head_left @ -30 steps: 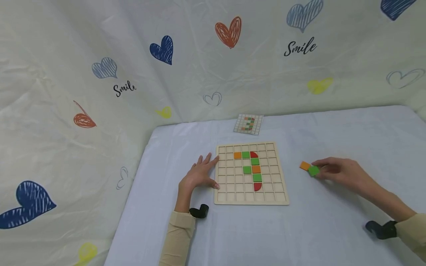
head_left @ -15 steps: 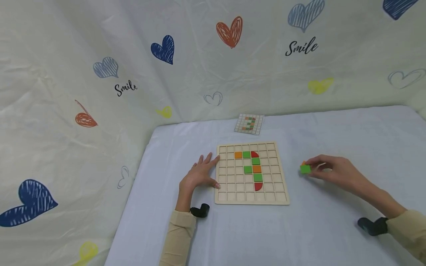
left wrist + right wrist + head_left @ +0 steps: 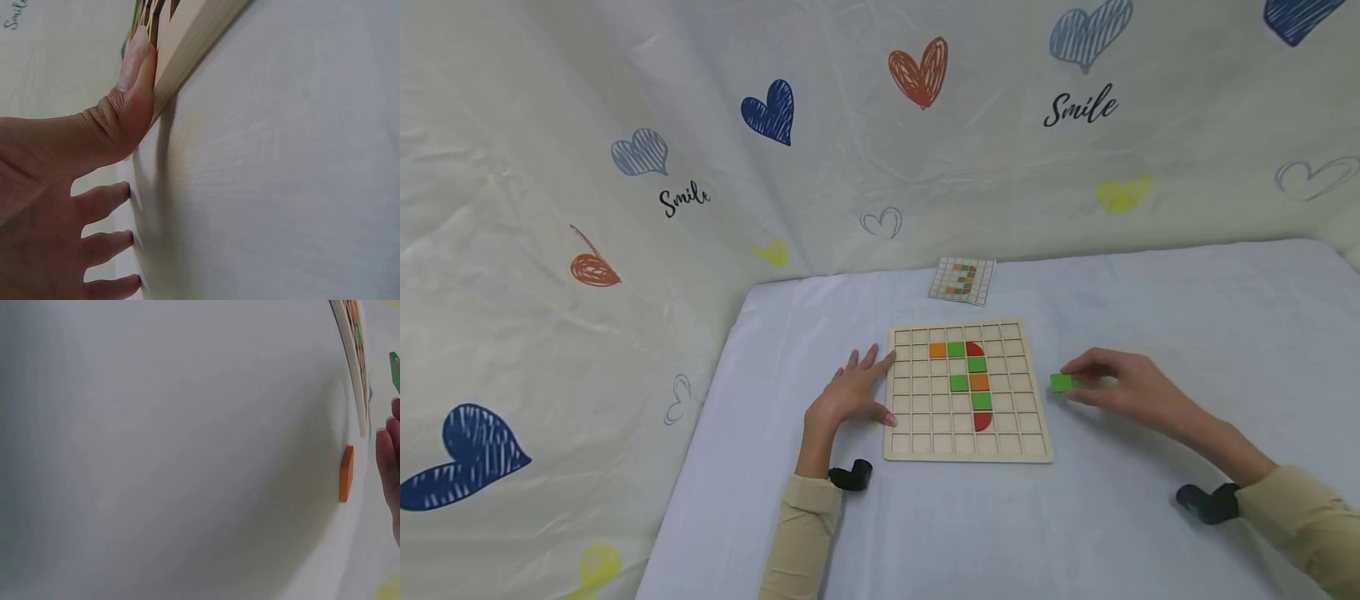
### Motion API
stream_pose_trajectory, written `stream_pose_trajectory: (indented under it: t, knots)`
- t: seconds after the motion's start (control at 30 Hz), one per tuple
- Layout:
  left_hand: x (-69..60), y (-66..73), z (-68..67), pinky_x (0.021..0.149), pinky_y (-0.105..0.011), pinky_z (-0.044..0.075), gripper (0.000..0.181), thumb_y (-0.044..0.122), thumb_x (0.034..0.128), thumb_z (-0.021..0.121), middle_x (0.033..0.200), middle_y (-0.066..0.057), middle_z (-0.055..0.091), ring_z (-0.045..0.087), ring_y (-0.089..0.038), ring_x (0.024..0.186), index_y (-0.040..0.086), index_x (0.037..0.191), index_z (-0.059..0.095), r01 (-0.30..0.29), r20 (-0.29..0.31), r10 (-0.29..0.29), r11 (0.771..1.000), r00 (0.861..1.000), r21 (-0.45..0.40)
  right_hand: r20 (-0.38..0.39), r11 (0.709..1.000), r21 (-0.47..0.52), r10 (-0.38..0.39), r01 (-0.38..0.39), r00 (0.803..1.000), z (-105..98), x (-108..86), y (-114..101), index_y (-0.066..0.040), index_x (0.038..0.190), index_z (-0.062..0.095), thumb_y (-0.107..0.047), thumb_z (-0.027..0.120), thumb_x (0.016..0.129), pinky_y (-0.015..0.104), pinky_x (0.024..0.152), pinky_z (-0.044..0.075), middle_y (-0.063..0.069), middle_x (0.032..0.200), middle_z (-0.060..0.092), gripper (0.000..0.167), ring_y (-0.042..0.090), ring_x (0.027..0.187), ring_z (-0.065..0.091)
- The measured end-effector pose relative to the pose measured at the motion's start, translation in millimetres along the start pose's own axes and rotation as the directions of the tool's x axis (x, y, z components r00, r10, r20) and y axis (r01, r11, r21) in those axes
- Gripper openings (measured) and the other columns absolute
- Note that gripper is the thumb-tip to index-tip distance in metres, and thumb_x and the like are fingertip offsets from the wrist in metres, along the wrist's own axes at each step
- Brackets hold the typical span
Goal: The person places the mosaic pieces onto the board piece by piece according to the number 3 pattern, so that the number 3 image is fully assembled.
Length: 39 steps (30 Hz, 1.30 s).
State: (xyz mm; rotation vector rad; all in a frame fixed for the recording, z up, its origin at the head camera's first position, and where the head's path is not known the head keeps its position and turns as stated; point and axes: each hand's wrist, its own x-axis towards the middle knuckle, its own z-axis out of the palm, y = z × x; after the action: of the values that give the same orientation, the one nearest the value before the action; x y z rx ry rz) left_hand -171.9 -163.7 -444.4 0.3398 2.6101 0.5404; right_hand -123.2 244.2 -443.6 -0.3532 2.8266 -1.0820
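Note:
A light wooden grid board lies flat on the cloth. It holds orange, green and red tiles in several cells, two of the red ones rounded at a corner. My left hand has its fingers spread, with thumb and index finger touching the board's left edge; in the left wrist view the thumb rests on that edge while other fingertips meet the cloth. Right of the board, my right hand pinches a green square tile between thumb and fingers. A loose orange tile on the cloth is hidden in the head view.
Behind the board lies a small printed card with a coloured grid pattern. White cloth covers the table, and a curtain with hearts and lettering hangs at its back and left. Both wrists wear black devices.
My right hand has carried the green tile leftward, from beside the orange tile to near the board's right edge. The orange tile is now out of sight in the head view. The left hand stays put.

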Motion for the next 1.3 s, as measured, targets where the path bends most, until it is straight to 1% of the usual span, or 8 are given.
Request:
stream_pose_trajectory:
  t: [0.2,0.33,0.5,0.67,0.83,0.97,1.13,1.3]
  knots:
    - [0.0,-0.3,0.3,0.128,-0.059,0.012,0.113,0.032,0.0729,0.094,0.174,-0.008,0.011,0.002,-0.038,0.16,0.025,0.164,0.028,-0.003,-0.001,0.003,1.0,1.0,0.002,0.027,0.999,0.001,-0.05,0.05,0.998,12,7.4,-13,-0.011,0.109,0.076,-0.017,0.086,0.082,0.026,0.083,0.057,0.001,0.105,0.074,0.03,0.019,0.093,0.064]
    - [0.2,-0.5,1.2,0.128,-0.059,0.012,0.113,0.032,0.0731,0.093,0.174,-0.008,0.011,0.002,-0.038,0.16,0.025,0.165,0.028,-0.007,-0.003,0.007,1.0,1.0,0.006,0.046,0.995,0.022,-0.094,0.093,0.994,22,12.7,-22,-0.012,0.108,0.076,-0.017,0.088,0.081,0.03,0.085,0.058,-0.002,0.102,0.074,0.03,0.019,0.093,0.065]
    - [0.5,-1.4,1.6,0.129,-0.058,0.012,0.112,0.033,0.0739,0.093,0.174,-0.007,0.011,0.001,-0.037,0.16,0.025,0.165,0.027,-0.002,0.0,0.002,1.0,1.0,0.004,0.081,0.993,0.054,-0.113,0.109,0.99,33,17.4,-32,-0.013,0.106,0.075,-0.021,0.088,0.08,0.028,0.082,0.057,-0.005,0.099,0.072,0.03,0.017,0.092,0.065]
    - [0.1,-0.5,0.9,0.129,-0.058,0.011,0.112,0.032,0.074,0.093,0.174,-0.007,0.011,0.001,-0.037,0.161,0.025,0.165,0.027,0.001,-0.002,-0.001,1.0,1.0,0.0,0.111,0.989,0.076,-0.135,0.127,0.985,43,19.4,-43,-0.014,0.106,0.075,-0.017,0.087,0.081,0.027,0.078,0.055,-0.006,0.095,0.07,0.028,0.017,0.089,0.063]
    - [0.1,0.3,1.0,0.129,-0.057,0.011,0.112,0.032,0.0738,0.093,0.174,-0.006,0.011,0.001,-0.036,0.161,0.026,0.165,0.028,0.005,-0.003,-0.005,1.0,1.0,-0.001,0.144,0.986,0.087,-0.154,0.142,0.978,55,24.0,-54,-0.011,0.105,0.074,-0.016,0.086,0.081,0.024,0.075,0.053,-0.005,0.097,0.07,0.027,0.016,0.087,0.058]
    - [0.3,0.7,0.8,0.129,-0.057,0.011,0.112,0.033,0.0735,0.093,0.174,-0.006,0.011,0.001,-0.036,0.161,0.026,0.165,0.028,0.005,-0.001,-0.005,1.0,1.0,0.001,0.163,0.982,0.089,-0.179,0.166,0.97,65,27.6,-61,-0.012,0.103,0.073,-0.014,0.085,0.081,0.025,0.077,0.054,-0.006,0.096,0.07,0.025,0.015,0.087,0.06]
    - [0.7,1.0,0.0,0.129,-0.058,0.011,0.113,0.033,0.0729,0.093,0.174,-0.006,0.01,0.001,-0.036,0.161,0.026,0.165,0.027,0.011,0.003,-0.011,1.0,1.0,0.006,0.183,0.969,0.105,-0.238,0.222,0.954,74,31.4,-67,-0.01,0.102,0.073,-0.013,0.086,0.082,0.027,0.077,0.057,-0.005,0.094,0.072,0.024,0.014,0.086,0.065]
    - [0.6,1.4,-0.6,0.129,-0.058,0.01,0.113,0.033,0.0726,0.094,0.174,-0.006,0.01,0.001,-0.036,0.161,0.026,0.165,0.028,0.013,0.006,-0.012,1.0,1.0,-0.004,0.228,0.972,0.108,-0.231,0.211,0.946,80,35.2,-73,-0.009,0.101,0.073,-0.014,0.088,0.081,0.026,0.079,0.058,-0.004,0.096,0.072,0.025,0.012,0.088,0.066]
